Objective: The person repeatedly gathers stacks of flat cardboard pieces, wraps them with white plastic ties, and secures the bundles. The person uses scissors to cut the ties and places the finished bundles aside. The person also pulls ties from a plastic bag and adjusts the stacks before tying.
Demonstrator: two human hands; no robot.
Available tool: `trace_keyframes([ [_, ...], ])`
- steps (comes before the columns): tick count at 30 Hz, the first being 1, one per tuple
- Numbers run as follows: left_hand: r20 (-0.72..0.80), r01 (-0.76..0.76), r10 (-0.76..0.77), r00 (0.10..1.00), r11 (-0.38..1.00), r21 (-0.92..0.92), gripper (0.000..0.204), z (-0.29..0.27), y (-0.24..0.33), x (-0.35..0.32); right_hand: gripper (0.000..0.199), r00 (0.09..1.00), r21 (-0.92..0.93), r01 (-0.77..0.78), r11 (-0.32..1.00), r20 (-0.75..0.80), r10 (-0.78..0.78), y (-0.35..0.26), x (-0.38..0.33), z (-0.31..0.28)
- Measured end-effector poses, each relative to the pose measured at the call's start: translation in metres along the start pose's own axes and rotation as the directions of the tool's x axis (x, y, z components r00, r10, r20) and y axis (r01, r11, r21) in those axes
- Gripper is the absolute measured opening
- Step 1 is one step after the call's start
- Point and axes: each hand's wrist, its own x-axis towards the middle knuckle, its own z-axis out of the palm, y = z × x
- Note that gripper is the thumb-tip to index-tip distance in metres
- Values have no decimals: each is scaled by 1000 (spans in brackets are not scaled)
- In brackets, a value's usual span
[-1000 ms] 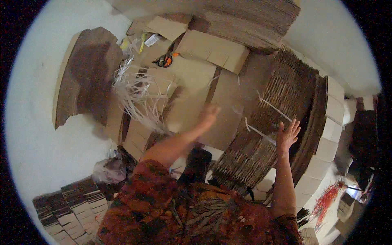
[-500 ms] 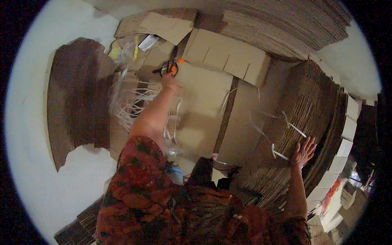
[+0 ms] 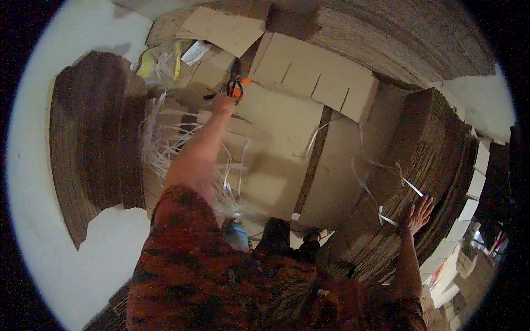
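Stretched far forward, my left hand (image 3: 222,102) is closed at the handles of dark scissors (image 3: 234,88) with black and orange parts. They are over the flat cardboard sheets (image 3: 276,116); small size and dim light hide exactly how the fingers sit. Out to the right, my right hand (image 3: 416,217) rests with fingers spread on a tall stack of flattened cardboard (image 3: 408,149). White strapping bands (image 3: 412,187) lie across that stack, one ending close to my fingertips and another (image 3: 388,219) near my wrist.
Loose whitish straps (image 3: 171,138) tangle left of my forearm. A second brown cardboard stack (image 3: 96,132) stands by the left wall. Slotted cardboard pieces (image 3: 314,71) and another large stack (image 3: 392,38) lie beyond. A clear plastic bag with yellow (image 3: 160,63) sits far left.
My left hand and the scissors have shifted slightly; the hand is a little farther forward. The view has turned somewhat, moving the right stack outward. My right hand stays on that stack.
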Motion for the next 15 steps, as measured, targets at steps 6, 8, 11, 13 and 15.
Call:
trace_keyframes([
  [6,-16,3,-18,1000,756,-654,18,-69,17,-118,60,997,24,49,999,-62,-48,3,6,10],
  [8,116,119,-43,992,584,-803,11,-68,38,-167,61,999,-29,12,1000,33,-11,-4,7,-9],
  [11,174,-12,204,964,680,-733,9,-61,99,-259,56,990,0,-72,997,121,71,1,7,-13],
  [13,94,-202,414,906,616,-761,11,-38,131,-321,58,919,464,250,850,-391,-57,-19,4,-24],
  [15,285,29,387,877,549,-835,9,-28,181,-384,63,993,868,118,483,-89,-83,-56,-37,-55],
])
